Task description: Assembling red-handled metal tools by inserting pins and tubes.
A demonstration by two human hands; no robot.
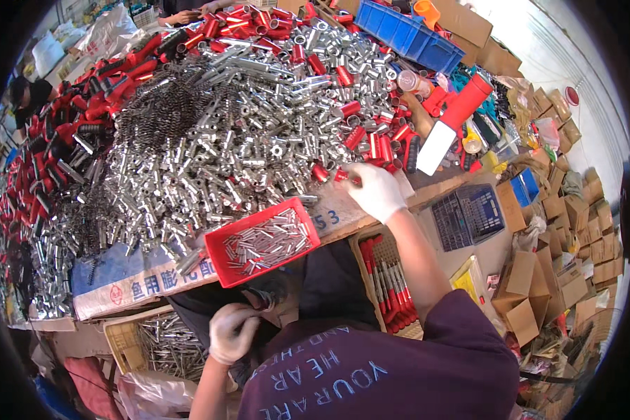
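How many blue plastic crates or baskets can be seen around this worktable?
3. A long blue bin at the table's far edge, a dark blue lattice basket beside the right hand, and a small blue crate further right. Clutter may hide others.
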